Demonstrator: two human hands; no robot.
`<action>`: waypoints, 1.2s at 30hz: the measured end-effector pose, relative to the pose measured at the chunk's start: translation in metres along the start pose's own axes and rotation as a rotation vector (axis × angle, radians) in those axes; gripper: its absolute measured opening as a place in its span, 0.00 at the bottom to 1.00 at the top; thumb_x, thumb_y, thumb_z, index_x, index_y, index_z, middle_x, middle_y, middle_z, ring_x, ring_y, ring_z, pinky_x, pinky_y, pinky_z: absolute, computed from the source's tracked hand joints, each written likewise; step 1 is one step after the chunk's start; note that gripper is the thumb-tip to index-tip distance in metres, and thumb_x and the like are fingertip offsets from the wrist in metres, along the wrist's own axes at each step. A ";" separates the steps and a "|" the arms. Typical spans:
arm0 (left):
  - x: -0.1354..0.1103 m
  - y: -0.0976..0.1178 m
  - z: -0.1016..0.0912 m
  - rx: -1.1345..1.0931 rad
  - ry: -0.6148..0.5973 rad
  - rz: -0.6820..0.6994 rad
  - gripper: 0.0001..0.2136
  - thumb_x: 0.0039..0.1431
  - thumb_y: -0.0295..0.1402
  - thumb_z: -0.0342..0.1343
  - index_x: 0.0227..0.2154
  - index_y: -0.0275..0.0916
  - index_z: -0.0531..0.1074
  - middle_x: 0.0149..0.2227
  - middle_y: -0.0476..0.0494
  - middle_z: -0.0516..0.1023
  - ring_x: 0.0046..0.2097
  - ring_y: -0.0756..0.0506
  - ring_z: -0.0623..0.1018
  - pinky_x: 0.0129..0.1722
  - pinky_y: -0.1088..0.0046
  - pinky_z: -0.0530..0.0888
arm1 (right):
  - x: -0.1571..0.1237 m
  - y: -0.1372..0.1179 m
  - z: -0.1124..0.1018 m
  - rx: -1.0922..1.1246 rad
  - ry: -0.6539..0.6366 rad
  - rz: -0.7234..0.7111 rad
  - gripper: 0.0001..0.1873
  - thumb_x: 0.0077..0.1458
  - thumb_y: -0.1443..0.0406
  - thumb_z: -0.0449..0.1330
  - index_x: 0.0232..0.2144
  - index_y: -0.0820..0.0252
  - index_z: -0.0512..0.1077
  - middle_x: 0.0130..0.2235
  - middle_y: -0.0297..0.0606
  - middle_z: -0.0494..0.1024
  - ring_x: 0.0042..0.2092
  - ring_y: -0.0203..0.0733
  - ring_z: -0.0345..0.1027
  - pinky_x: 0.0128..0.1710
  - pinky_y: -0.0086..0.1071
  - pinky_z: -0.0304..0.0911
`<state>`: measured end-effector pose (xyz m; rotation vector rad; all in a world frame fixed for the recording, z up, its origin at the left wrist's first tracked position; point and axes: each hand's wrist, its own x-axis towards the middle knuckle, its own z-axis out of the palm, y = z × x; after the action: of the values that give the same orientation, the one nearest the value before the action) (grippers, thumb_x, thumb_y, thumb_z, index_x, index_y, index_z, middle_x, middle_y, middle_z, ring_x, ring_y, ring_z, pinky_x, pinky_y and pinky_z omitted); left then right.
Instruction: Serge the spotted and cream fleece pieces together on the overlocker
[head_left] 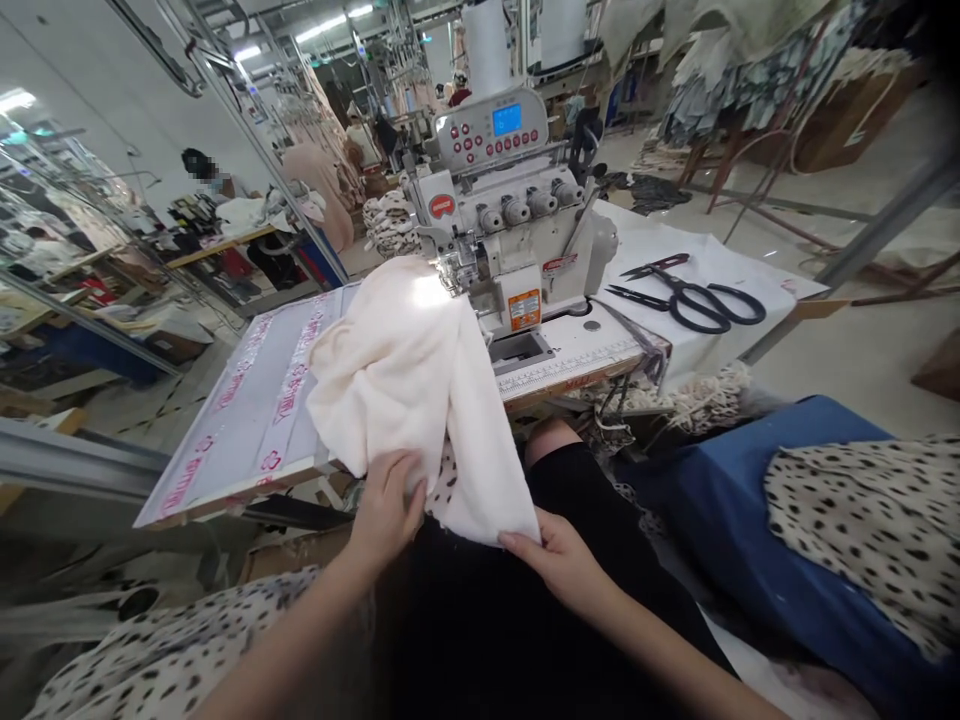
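Gripping a cream fabric (pixel 405 390) with both hands: left hand (pixel 386 510) has its fingers curled over the lower edge, pressed together on the cloth; right hand (pixel 555 565) pinches the bottom corner between thumb and fingers. Fabric bunches over the table (pixel 247 400) in front of an overlock machine (pixel 502 210), its top end at the presser foot (pixel 454 268). A spotted layer (pixel 444 480) shows under it by the left hand. Scissors (pixel 712 305) and snips (pixel 651 266) lie on white paper (pixel 750 250) right of the machine. More spotted fabric (pixel 862 520) lies on blue cloth (pixel 712 520) at right.
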<state>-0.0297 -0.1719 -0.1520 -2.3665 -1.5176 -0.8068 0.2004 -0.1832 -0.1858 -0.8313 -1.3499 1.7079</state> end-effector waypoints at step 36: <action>0.030 0.074 -0.062 -0.286 0.096 0.208 0.12 0.53 0.21 0.50 0.40 0.36 0.67 0.32 0.43 0.66 0.35 0.49 0.68 0.32 0.73 0.68 | -0.026 -0.075 0.043 0.112 0.018 -0.050 0.10 0.49 0.61 0.60 0.24 0.62 0.67 0.21 0.31 0.68 0.23 0.30 0.61 0.24 0.24 0.59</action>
<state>0.0251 -0.2104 -0.0764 -2.5862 -1.1599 -1.1300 0.1898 -0.2166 -0.1029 -0.7415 -1.2413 1.7163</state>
